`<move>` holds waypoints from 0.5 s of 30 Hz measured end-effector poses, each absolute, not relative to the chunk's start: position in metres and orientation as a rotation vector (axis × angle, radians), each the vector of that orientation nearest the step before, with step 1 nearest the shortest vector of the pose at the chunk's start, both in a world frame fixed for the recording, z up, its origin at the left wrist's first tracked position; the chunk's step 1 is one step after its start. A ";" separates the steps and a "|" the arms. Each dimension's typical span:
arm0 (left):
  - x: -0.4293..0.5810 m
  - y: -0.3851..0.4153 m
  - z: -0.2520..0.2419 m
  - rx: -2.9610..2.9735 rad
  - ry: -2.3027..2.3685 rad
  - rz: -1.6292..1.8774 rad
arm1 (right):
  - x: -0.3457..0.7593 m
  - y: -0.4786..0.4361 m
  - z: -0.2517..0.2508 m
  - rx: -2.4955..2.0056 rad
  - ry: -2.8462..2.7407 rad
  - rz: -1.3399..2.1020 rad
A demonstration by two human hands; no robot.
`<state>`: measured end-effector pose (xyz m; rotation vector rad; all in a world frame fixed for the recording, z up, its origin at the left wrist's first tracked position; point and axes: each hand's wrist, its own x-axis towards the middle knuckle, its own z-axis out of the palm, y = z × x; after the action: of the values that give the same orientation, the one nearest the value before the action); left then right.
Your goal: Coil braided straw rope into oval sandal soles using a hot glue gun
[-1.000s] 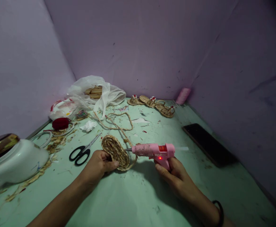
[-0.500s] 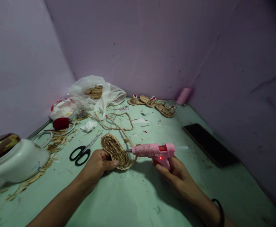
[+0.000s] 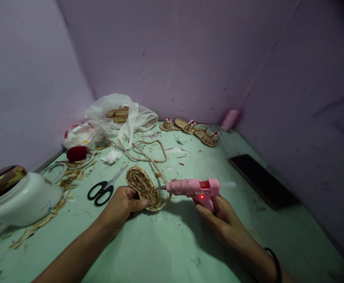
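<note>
My left hand [image 3: 127, 204] pinches the lower left edge of an oval coil of braided straw [image 3: 142, 184], thumb on top. The coil is tilted up off the table, and its loose braided cord [image 3: 150, 160] trails from the right side back across the table. A pink hot glue gun [image 3: 192, 187] is in my right hand [image 3: 219, 218], fingers wrapped round its handle. Its nozzle points left, at the coil's right edge; whether it touches I cannot tell. A red light glows on the gun, and a clear glue stick [image 3: 228, 184] pokes out behind.
Black-handled scissors [image 3: 105, 189] lie left of the coil. A white teapot [image 3: 27, 198] stands at far left, a phone [image 3: 263, 179] at right. Farther back are a plastic bag [image 3: 142, 118], small woven sandals [image 3: 186, 126], red yarn [image 3: 77, 153] and a pink roll [image 3: 230, 119]. Walls enclose the table.
The whole view has shifted very slightly. Both hands, the coil and the glue gun keep nearly the same positions, with the nozzle still at the coil's right edge.
</note>
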<state>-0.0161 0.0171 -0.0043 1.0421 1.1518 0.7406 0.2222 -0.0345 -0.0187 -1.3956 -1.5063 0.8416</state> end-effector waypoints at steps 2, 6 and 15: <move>-0.014 0.015 -0.003 1.050 1.137 0.730 | 0.221 -0.035 -0.019 -1.429 -1.482 0.845; -0.012 0.013 -0.001 1.066 1.125 0.713 | 0.220 -0.036 -0.019 -1.436 -1.466 0.871; -0.010 0.015 0.005 1.070 1.143 0.678 | 0.217 -0.035 -0.022 -1.365 -1.415 0.894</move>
<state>-0.0099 0.0148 0.0047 1.0702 1.1430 0.6781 0.2175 -0.0354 -0.0215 -1.3646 -1.4155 0.8942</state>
